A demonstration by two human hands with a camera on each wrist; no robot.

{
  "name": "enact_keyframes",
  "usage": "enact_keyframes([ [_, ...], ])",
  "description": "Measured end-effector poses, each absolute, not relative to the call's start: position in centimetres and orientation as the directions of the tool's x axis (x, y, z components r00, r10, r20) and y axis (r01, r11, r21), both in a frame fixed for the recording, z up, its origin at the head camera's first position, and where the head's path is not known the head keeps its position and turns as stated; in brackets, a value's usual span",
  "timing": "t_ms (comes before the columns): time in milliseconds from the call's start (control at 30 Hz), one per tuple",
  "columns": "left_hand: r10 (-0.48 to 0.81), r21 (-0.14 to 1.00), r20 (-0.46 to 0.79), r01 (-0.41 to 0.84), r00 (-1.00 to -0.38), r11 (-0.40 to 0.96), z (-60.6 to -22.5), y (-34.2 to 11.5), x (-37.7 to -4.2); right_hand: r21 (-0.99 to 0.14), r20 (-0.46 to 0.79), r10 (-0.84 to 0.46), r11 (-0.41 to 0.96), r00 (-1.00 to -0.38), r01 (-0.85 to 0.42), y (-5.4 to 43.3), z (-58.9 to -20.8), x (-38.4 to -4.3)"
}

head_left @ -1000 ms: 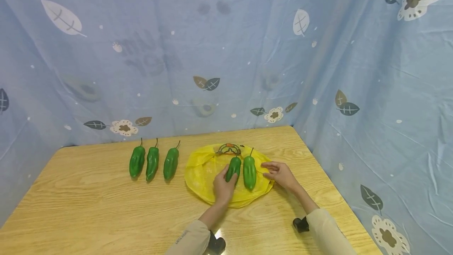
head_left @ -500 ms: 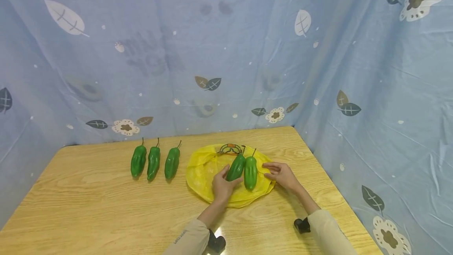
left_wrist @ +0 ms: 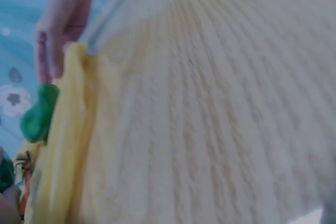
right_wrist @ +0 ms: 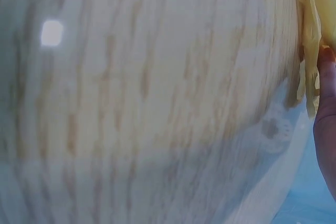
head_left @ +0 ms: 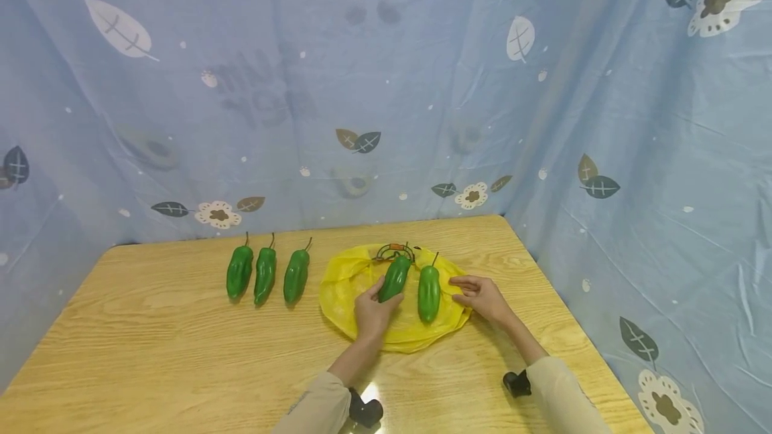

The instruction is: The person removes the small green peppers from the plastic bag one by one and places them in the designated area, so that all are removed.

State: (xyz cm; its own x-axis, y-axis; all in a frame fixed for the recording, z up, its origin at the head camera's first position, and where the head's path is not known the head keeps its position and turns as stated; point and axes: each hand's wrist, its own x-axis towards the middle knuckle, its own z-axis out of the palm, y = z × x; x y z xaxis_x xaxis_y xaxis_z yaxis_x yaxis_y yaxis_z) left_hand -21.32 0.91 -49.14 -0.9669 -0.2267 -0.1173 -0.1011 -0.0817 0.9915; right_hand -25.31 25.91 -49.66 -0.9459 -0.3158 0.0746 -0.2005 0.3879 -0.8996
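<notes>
A long green pepper [head_left: 395,278] tilts over the spread yellow plastic bag [head_left: 344,310], its lower end between the thumb and fingers of my left hand [head_left: 372,310]. To its right a second green pepper [head_left: 429,293] lies on the bag, stem pointing away. My right hand [head_left: 482,297] is at the bag's right side, its fingers at the rim; in the right wrist view a digit [right_wrist: 328,93] rests against the yellow plastic [right_wrist: 312,35]. The left wrist view shows a pepper [left_wrist: 39,114] beyond the bag's raised edge [left_wrist: 73,129].
Three more green peppers, including the nearest one [head_left: 296,276], lie in a row left of the bag. A blue patterned curtain [head_left: 253,86] hangs behind and to the right of the wooden table [head_left: 169,347]. Orange and black print [head_left: 395,252] marks the bag's far side.
The pepper at my left hand has shifted left, away from the second pepper. My left thumb was spread off it half a second ago and now lies against it. My right hand stays put.
</notes>
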Motion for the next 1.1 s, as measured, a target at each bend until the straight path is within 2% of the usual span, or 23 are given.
enact_keyframes([
  [200,-0.279,0.97,-0.164,-0.104,-0.946,-0.218,-48.1,-0.6,-20.5,-0.891,0.087,-0.322,0.398,-0.943,-0.218,26.0,-49.8,-25.3],
  [500,-0.371,0.95,-0.182,-0.064,-0.911,-0.307,-46.3,-3.2,-19.0,-0.89,0.078,-0.328,0.403,-0.941,-0.214,25.9,-49.5,-25.1],
  [733,-0.397,0.935,-0.182,-0.034,-0.899,-0.353,-45.6,-5.6,-17.2,-0.882,0.07,-0.339,0.419,-0.938,-0.218,25.8,-49.5,-25.2],
  [1100,-0.425,0.942,-0.23,-0.091,-0.875,-0.324,-46.2,-9.3,-12.9,-0.87,0.061,-0.334,0.443,-0.941,-0.214,26.0,-49.6,-25.5],
])
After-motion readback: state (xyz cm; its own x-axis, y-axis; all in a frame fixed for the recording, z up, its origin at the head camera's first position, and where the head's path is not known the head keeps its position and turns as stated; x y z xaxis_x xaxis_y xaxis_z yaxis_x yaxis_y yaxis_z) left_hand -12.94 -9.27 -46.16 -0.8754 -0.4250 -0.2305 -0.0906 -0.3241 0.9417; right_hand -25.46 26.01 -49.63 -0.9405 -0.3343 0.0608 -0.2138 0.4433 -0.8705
